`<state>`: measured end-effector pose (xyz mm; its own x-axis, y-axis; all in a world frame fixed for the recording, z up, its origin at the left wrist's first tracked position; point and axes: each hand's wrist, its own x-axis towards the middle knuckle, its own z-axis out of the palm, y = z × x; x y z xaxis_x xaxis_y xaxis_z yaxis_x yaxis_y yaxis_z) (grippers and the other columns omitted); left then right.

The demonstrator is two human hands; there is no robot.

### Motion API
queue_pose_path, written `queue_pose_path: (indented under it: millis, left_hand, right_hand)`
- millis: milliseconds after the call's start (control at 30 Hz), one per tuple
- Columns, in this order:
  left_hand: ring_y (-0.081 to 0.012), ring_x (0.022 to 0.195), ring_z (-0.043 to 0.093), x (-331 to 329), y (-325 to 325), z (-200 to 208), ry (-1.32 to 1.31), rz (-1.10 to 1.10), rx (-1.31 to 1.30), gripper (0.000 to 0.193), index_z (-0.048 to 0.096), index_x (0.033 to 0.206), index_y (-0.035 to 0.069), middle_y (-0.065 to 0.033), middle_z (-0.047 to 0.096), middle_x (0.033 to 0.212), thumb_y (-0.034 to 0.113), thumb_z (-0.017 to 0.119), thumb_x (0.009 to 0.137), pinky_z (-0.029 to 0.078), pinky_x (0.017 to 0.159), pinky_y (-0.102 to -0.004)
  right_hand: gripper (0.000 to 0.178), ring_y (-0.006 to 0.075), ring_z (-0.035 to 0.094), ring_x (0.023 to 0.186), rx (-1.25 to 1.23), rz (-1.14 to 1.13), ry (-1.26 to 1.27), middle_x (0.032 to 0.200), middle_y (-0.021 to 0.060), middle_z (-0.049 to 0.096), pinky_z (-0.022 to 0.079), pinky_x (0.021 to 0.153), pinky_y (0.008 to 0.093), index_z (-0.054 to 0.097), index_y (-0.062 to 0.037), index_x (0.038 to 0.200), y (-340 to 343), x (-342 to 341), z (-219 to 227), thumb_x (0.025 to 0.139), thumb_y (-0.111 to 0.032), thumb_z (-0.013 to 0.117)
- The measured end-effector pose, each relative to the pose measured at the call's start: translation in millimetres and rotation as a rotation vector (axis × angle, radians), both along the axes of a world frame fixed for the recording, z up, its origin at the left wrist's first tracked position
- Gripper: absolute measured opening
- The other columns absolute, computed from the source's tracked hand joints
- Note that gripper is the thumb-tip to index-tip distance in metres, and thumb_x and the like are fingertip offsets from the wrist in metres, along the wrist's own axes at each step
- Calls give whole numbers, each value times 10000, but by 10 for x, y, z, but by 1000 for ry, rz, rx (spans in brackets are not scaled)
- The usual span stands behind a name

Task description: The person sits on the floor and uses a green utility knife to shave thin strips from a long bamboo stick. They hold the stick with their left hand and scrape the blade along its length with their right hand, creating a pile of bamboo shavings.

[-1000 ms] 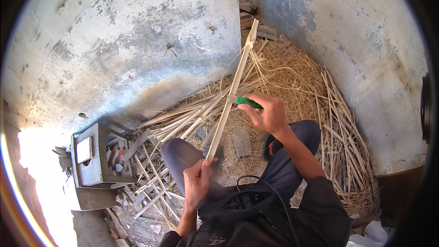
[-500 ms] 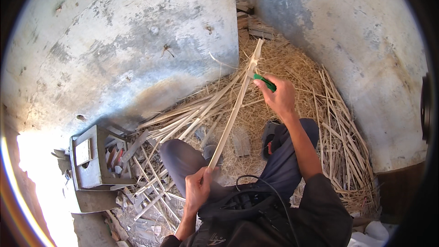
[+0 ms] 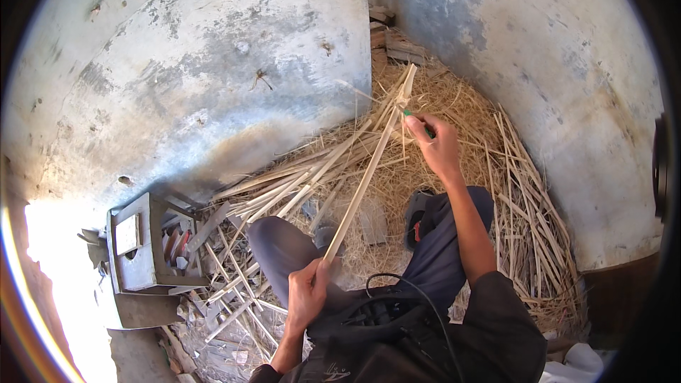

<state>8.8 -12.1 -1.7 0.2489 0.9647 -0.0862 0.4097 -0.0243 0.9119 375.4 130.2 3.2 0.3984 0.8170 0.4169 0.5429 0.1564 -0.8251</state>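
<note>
A long pale bamboo strip slants up and away from my lap. My left hand is closed around its near end, close to my left knee. My right hand grips a green-handled knife beside the strip's far part. The knife's blade end lies at the strip, just below a tuft of curled shavings; the blade itself is too small to make out clearly. Most of the handle is hidden in my fingers.
Straw-like shavings heap up in the corner ahead. Loose strips lie along the right wall, and more strips lie ahead left. A wooden box with odds and ends stands at the left. Worn walls rise on two sides.
My right hand and the knife have shifted slightly right and turned, showing less of the green handle. The strip's far end has swung a little to the right. My left hand stays put.
</note>
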Motion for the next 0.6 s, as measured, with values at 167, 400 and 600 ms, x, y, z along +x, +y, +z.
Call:
queue_pose_path:
  millis: [167, 400, 600]
  left_hand:
    - [-46, 621, 388, -53, 29, -35, -8, -22, -71, 377, 805, 1207, -25, 47, 448, 642, 216, 517, 1189, 337, 566, -281]
    - [-31, 640, 383, -27, 58, -4, -61, -45, -111, 382, 794, 1252, -21, 66, 451, 679, 227, 510, 1193, 330, 576, -264]
    - [-22, 633, 383, 1, 121, 19, -148, -53, -154, 373, 767, 1314, -20, 81, 450, 690, 227, 516, 1190, 317, 571, -252]
  right_hand:
    - [453, 36, 358, 521, -270, 331, 435, 576, -65, 439, 259, 489, 268, 834, -78, 1060, -47, 192, 103, 1143, -465, 612]
    - [530, 32, 285, 490, -321, 322, 506, 589, -84, 380, 243, 473, 245, 789, -95, 1053, -136, 110, 144, 1152, -555, 546]
    - [546, 68, 328, 536, -110, 300, 199, 603, -57, 425, 274, 502, 299, 799, -66, 1079, -143, -46, 1, 1148, -546, 547]
